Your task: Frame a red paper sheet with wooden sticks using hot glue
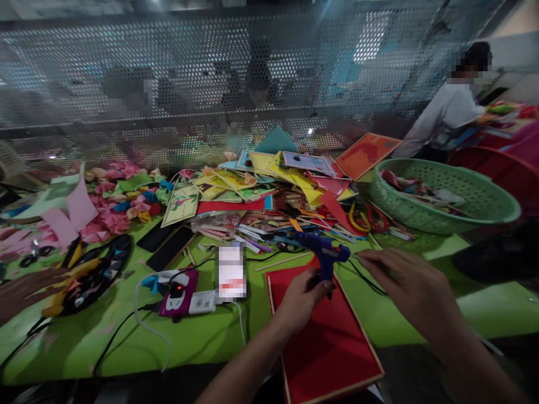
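A blue glue gun (326, 253) is held by its handle in my left hand (304, 294), its orange-tipped nozzle pointing left. Beneath it lies a red board (326, 342) with thin wooden sticks along its edges, overhanging the table's front edge. My right hand (404, 283) is at the rear end of the glue gun, thumb and fingertips pinched together; what they hold, if anything, is too small to make out. A black cord runs under the gun.
Colourful cards (269, 168), sticks and pens pile up behind. A green basket (488, 207) stands right. Phones, a purple power strip (185, 294) and cables lie left. Another person's hand (33, 289) rests near a yellow glue gun; a person in white (446, 109) sits back right.
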The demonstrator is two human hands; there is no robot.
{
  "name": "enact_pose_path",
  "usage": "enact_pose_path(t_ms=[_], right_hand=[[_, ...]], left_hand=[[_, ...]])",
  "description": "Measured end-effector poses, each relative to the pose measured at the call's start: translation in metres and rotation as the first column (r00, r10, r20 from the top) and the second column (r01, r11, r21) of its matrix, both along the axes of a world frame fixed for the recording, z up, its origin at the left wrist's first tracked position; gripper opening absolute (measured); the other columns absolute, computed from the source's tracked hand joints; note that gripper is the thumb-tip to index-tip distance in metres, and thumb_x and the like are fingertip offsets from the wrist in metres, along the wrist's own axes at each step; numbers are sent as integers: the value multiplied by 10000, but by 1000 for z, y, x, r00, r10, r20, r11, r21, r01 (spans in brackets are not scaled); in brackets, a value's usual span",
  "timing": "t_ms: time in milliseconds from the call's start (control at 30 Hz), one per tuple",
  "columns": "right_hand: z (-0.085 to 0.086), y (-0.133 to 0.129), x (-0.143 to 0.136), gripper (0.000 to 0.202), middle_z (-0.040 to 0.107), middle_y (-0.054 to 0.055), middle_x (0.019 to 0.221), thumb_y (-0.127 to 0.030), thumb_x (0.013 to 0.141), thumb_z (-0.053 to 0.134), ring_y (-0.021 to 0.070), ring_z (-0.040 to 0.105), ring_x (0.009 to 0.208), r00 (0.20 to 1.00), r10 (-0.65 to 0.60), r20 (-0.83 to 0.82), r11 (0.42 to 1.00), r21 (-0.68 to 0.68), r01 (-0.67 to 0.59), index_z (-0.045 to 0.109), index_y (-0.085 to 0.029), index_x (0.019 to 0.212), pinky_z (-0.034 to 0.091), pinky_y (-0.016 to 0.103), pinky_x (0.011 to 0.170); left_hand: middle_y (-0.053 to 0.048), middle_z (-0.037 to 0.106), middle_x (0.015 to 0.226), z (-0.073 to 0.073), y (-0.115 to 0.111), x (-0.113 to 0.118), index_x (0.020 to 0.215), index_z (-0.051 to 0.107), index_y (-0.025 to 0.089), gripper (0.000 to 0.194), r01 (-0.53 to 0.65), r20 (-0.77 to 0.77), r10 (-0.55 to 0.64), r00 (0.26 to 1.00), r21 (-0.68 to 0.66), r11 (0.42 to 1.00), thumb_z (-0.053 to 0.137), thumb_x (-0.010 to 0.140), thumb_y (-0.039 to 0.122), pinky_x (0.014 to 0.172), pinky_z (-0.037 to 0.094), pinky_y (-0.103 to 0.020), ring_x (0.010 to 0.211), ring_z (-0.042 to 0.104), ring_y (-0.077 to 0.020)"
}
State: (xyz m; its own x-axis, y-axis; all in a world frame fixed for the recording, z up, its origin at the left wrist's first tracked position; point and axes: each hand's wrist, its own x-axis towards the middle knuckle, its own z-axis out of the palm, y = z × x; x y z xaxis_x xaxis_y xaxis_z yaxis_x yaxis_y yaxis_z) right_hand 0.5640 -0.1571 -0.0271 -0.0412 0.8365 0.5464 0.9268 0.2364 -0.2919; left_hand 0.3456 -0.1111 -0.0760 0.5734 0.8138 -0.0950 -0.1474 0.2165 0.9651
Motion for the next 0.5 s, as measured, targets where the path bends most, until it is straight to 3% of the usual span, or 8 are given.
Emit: enact_pose_path(t_ms=[167,233,300,400,500], right_hand=[[-3,-2,-2,288,795,82,1122,-359,1012,622,290,751,979,975,-85,204,986,160,53,717,-247,1261,523,423,890],[0,-8,-11,385,759,116,1232,-315,976,679,309,728,1070,977,-84,196,975,219,40,662,-234,1352,517,443,968],[0,-17,-22,322,763,95,1184,-257,947,708,283,723,1064,993,-11,121,967,253,-20,678,-254,1268,520,417,995],[-10,-24,-32,50,760,35,965,-270,960,673,223,733,907,993,109,-46,982,162,-100,676,-278,1010,560,344,868],[-32,-20,-30,220,767,65,1033,-451,941,671,255,737,940,960,46,-278,995,-75,-69,678,-267,1061,588,376,839]], left_hand=[[-68,683,886,-8,1,7,910,645,148,522,7,170,14,985,-122,993,825,753,612,834,475,-333,818,613,-190],[-86,706,909,-11,1,9,945,657,137,582,2,217,31,976,-149,989,845,725,642,826,471,-329,806,620,-184],[-91,718,900,-12,2,9,988,674,129,601,6,223,24,975,-133,991,831,741,654,809,465,-320,796,627,-182],[-82,723,907,-12,0,8,1053,681,130,586,14,198,12,980,-129,991,801,779,633,803,470,-316,798,638,-182],[-74,710,956,-13,-8,10,1064,678,134,570,-21,178,53,983,-175,984,812,774,606,833,482,-319,847,638,-184]])
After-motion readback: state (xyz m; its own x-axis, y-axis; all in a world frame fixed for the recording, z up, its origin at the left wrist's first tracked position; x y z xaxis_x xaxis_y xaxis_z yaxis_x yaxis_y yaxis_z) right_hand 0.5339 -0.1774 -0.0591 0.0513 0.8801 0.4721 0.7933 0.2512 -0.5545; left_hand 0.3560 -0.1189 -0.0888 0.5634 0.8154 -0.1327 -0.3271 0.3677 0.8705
